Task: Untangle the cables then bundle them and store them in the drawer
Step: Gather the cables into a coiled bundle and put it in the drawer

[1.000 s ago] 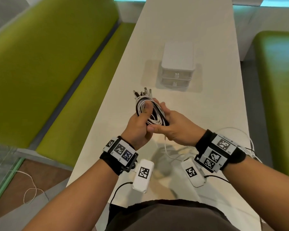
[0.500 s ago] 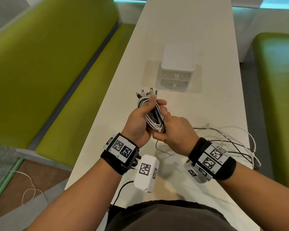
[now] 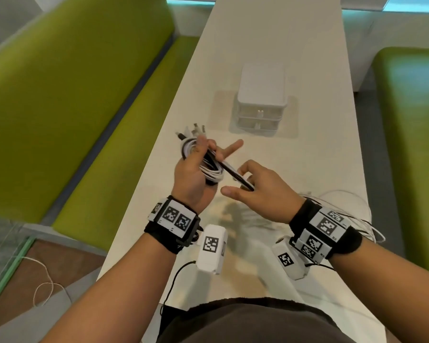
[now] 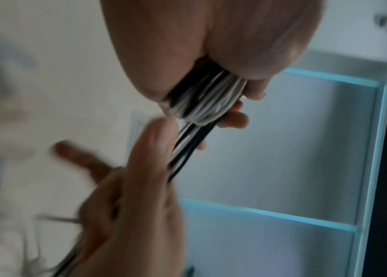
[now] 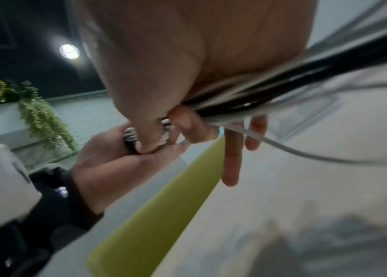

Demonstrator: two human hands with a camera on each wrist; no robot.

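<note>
Above table (image 3: 270, 40), right hand (image 3: 260, 191) now draws cables (image 3: 235, 175) taut.

Left hand (image 4: 211, 46) grips black-and-white cable coil (image 4: 204, 99); right hand (image 4: 131, 196) pinches trailing strands below

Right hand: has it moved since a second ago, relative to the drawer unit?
Yes. The right hand has drawn back toward the person and rightward, away from the drawer unit, pulling the loose cable strands out from the coil the left hand grips.

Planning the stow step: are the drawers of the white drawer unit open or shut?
Shut. Both drawers of the white drawer unit sit flush with its front in the head view, handles in line; neither is pulled out.
</note>
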